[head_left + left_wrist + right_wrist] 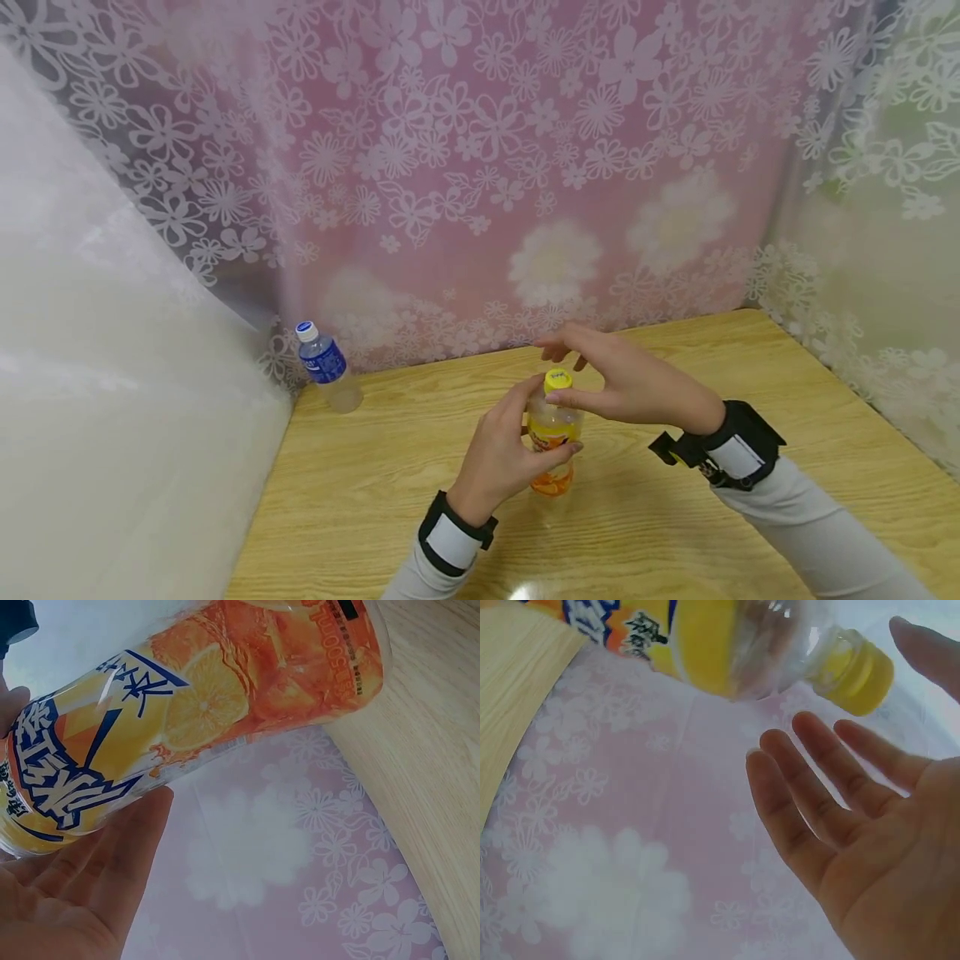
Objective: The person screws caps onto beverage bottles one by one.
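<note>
A plastic drink bottle [551, 432] with an orange and yellow label stands on the table in the head view. My left hand [495, 454] grips it around the upper part of the label, thumb across the front and fingers behind. The left wrist view shows the orange-slice print on the bottle [217, 694] and the fingers [131, 844] along its side. At the bottle's top is a yellow cap [866, 679]. My right hand [633, 379] hovers around that cap, fingers spread and fairly straight. In the right wrist view its fingertips [806, 724] sit just off the cap.
Toward the back left corner of the wooden table [360, 500] stands a second bottle [324, 367] with a blue label and white cap. A pink flowered curtain [450, 208] hangs behind the table, with pale sheeting [112, 375] along the left side.
</note>
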`<action>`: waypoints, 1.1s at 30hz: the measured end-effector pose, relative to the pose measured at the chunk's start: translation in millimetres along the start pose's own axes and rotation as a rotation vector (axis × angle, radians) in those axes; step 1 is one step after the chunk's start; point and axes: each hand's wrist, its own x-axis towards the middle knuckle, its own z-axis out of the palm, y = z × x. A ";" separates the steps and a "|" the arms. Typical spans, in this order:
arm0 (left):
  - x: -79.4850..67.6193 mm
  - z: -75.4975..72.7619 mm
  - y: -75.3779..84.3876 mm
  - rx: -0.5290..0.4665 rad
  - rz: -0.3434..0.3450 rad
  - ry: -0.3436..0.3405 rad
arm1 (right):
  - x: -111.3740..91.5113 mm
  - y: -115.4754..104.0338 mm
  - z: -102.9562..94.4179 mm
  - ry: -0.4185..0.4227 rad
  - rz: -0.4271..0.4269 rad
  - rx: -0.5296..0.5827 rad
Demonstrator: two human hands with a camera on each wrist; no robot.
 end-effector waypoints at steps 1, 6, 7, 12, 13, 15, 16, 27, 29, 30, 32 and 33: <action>-0.2 0.3 0.0 0.001 0.001 0.000 | -0.7 0.0 0.0 -0.004 -0.016 0.020; -0.3 0.3 -0.5 0.010 0.007 0.006 | -4.9 0.1 -4.9 -0.029 -0.084 0.103; -0.2 0.1 -0.7 0.012 0.008 0.006 | -5.6 0.2 -5.9 -0.035 -0.085 0.107; 0.4 -0.4 -1.2 0.023 0.015 0.011 | -6.7 0.7 -7.2 -0.051 -0.077 0.085; 0.3 -0.2 -1.2 0.026 0.016 0.013 | -6.4 1.1 -6.8 -0.046 -0.081 0.080; 0.0 0.4 -1.2 0.032 0.014 0.016 | -5.7 1.8 -5.2 -0.035 -0.092 0.068; -0.2 0.9 -1.1 0.032 0.013 0.015 | -5.3 2.1 -4.2 -0.026 -0.097 0.059; -0.8 8.2 0.1 0.068 0.048 0.060 | -5.1 -0.6 9.2 0.119 -0.077 -0.117; -0.3 10.1 0.2 0.093 0.062 0.087 | -5.0 -4.1 13.2 0.162 -0.045 -0.145; 0.1 11.2 0.3 0.104 0.063 0.100 | -4.8 -6.0 15.3 0.186 -0.025 -0.161; 1.2 13.3 0.9 0.126 0.064 0.127 | -4.1 -9.1 19.3 0.235 0.011 -0.185; 1.8 14.3 1.2 0.136 0.062 0.140 | -3.6 -10.6 20.8 0.251 0.028 -0.197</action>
